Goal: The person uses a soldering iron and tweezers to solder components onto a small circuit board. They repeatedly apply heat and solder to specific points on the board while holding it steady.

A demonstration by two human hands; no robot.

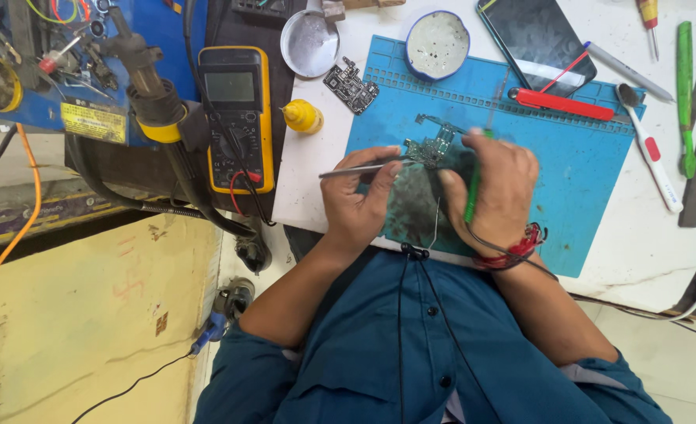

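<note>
On blue mat point(591, 169), left hand point(357, 200) pinching tweezers point(356, 168), right hand point(493, 188) closed round green tool point(471, 200), half-hidden circuit board point(434, 145).

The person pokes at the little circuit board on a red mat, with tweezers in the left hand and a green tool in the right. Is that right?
Not quite: the mat is blue, not red, as the head view shows. The rest holds: left hand holds tweezers, right hand holds a green tool, both at the circuit board.
</note>
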